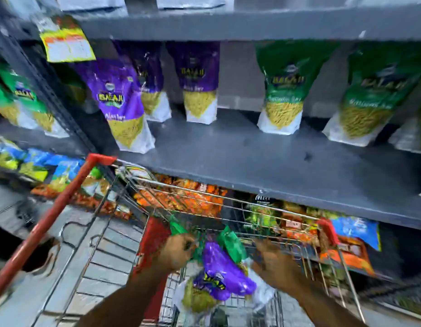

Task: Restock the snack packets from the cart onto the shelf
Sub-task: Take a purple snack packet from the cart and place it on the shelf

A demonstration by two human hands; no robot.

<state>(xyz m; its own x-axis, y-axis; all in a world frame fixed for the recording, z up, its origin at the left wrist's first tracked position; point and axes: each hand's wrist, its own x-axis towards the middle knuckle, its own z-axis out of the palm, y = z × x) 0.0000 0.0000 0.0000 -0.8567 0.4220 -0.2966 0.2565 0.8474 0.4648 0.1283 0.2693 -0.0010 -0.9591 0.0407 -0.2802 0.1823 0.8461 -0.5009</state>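
Purple snack packet lies tilted in the wire cart

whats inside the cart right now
The cart holds a purple packet and green packets, with both hands reaching in. Anything under them is covered.

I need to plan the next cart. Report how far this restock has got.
Done: three purple packets and two green packets stand on the shelf. In hand: both hands are down in the cart, the left hand gripping green packets; the right hand is blurred. Left: a purple packet in the cart, wide gaps on the shelf.
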